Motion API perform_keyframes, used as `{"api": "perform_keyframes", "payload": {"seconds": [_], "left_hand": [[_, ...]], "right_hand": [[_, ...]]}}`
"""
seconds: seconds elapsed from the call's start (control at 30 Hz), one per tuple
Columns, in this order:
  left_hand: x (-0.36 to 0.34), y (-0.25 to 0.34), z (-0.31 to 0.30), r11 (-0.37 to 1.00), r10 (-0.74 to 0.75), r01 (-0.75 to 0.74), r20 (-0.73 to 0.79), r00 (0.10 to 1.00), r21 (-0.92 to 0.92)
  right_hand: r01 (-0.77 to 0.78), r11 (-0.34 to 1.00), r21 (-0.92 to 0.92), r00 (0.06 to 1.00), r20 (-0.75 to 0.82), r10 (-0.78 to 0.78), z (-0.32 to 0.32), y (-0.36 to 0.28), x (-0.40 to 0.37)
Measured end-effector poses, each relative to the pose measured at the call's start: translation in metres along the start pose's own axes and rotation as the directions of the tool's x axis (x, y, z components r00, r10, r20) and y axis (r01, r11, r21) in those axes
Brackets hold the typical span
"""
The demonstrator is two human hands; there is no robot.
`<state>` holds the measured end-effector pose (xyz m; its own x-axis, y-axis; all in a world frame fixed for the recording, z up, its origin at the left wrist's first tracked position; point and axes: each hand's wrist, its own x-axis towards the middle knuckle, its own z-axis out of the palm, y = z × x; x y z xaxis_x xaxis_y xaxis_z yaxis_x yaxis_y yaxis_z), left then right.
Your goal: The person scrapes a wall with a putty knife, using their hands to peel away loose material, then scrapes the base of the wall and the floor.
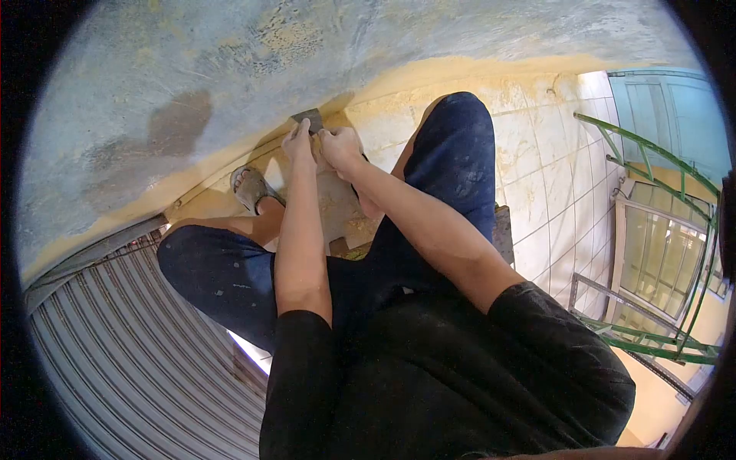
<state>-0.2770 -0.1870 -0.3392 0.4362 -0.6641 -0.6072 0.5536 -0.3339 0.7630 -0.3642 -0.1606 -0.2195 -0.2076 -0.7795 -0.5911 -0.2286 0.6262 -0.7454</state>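
Note:
A scraper [309, 119] with a wide dark flat blade is held low against the base of the wall [230, 84], where blue-grey paint gives way to a yellowish band. My right hand [340, 150] is closed around its handle, which is mostly hidden by the fingers. Beside it, my left hand [299, 143] is also closed on the scraper, with the thumb lying against the blade. Both arms reach forward between my bent knees, and a sandalled foot [255, 190] rests just left of the hands.
Yellowish dust and flakes cover the white floor tiles [529, 146]. A ribbed metal shutter [146, 337] stands on the left. On the right are a green metal frame [648, 157], a light-blue door [667, 115] and a framed window panel [659, 253].

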Motion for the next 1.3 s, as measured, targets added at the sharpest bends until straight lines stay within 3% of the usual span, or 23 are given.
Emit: {"api": "perform_keyframes", "payload": {"seconds": [0.07,0.13,0.2,0.3,0.37,0.4,0.47,0.57,0.7,0.77,0.9,1.0,1.03,1.1,1.3], "left_hand": [[-0.020,0.012,0.002,0.998,-0.024,0.026,-0.043,0.999,0.052],[-0.035,0.021,0.012,0.992,-0.036,0.037,0.010,0.999,-0.120],[-0.026,0.018,0.012,0.994,-0.031,0.030,-0.007,0.999,-0.108],[-0.004,-0.003,0.000,0.993,-0.027,0.025,-0.013,1.000,-0.119],[-0.009,0.001,-0.007,0.971,-0.223,0.230,-0.113,0.968,0.058],[-0.013,-0.004,-0.013,0.972,-0.218,0.226,-0.112,0.969,0.061],[-0.011,-0.027,-0.024,0.954,-0.268,0.277,0.093,0.959,-0.110],[0.002,-0.058,-0.040,0.950,-0.308,0.311,0.135,0.942,-0.004],[-0.008,-0.053,-0.046,0.940,-0.322,0.305,0.099,0.942,0.156],[-0.003,-0.054,-0.051,0.922,-0.387,0.369,0.318,0.866,0.115],[-0.036,-0.003,-0.040,0.842,-0.505,0.361,0.352,0.788,0.401],[-0.025,-0.005,-0.040,0.876,-0.474,0.398,0.329,0.817,0.274],[-0.013,-0.015,-0.045,0.873,-0.477,0.393,0.330,0.815,0.290],[0.001,-0.027,-0.047,0.905,-0.358,0.302,0.153,0.921,0.299],[-0.008,-0.031,-0.050,0.896,-0.392,0.332,0.176,0.903,0.293]], "right_hand": [[0.090,0.996,0.017,0.996,-0.006,-0.090,0.007,0.018,0.008],[0.165,0.986,0.030,0.985,-0.062,-0.163,0.008,0.016,0.003],[0.231,0.972,0.035,0.968,-0.113,-0.226,0.008,0.015,0.003],[0.104,0.995,-0.002,0.995,-0.009,-0.104,0.002,0.018,0.022],[-0.040,0.997,0.062,0.970,0.243,0.024,-0.005,0.021,0.031],[-0.038,0.997,0.067,0.970,0.244,0.021,-0.005,0.023,0.028],[0.095,0.955,-0.282,0.992,0.110,-0.067,-0.005,0.022,0.019],[0.086,0.922,-0.378,0.979,0.204,-0.008,-0.011,0.029,0.010],[0.095,0.938,-0.334,0.952,0.307,0.013,-0.015,0.038,0.003],[-0.088,0.984,-0.152,0.929,0.344,0.136,-0.022,0.032,-0.012],[-0.084,0.996,-0.024,0.945,0.315,0.087,-0.017,0.037,-0.022],[-0.065,0.995,0.080,0.997,0.045,0.061,0.001,0.041,-0.041],[-0.068,0.993,0.096,0.997,0.039,0.065,0.003,0.047,-0.047],[-0.015,0.972,0.234,1.000,-0.009,0.017,0.007,0.059,-0.054],[-0.069,0.975,0.210,0.998,0.022,0.066,0.013,0.078,-0.032]]}}
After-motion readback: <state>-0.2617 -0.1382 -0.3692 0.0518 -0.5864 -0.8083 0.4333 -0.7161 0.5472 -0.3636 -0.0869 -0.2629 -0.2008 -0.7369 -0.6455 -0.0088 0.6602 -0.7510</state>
